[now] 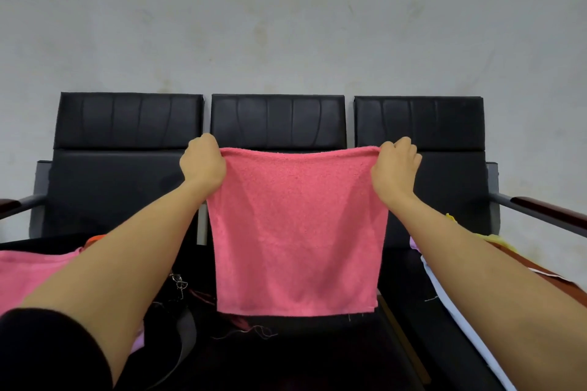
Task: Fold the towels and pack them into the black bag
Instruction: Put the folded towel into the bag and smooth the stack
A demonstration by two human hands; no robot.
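Fingers of left hand (202, 162) and right hand (394, 168) pinch towel (297, 232) top corners; soft, light, limp, best held by corners.

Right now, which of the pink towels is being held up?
The darker pink towel in the middle, hanging from both hands; the lighter pink one lies at the left.
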